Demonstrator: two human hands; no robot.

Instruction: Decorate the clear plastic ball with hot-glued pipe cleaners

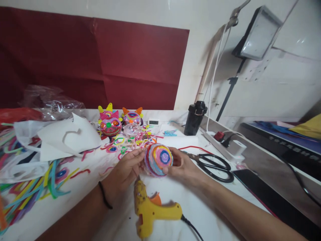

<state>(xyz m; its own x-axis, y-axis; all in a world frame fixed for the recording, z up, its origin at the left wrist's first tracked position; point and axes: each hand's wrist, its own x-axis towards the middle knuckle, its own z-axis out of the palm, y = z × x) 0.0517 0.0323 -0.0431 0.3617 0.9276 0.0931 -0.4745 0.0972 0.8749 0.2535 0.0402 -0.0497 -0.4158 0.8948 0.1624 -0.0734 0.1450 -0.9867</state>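
A round craft piece covered in rings of coloured pipe cleaners is held up between both hands over the white table. My left hand, with a black band at the wrist, pinches its left side. Wrapped around the right edge is my right hand, its thumb on the front. Just below lies a yellow glue gun, its nozzle pointing up near my left fingers. Black-handled scissors rest to the right of my right hand. The back of the piece is hidden.
Two finished-looking animal faces stand at the back, near a small digital clock. Pipe cleaner scraps litter the middle; longer strips lie at left by white paper. A black bottle and power strip stand right.
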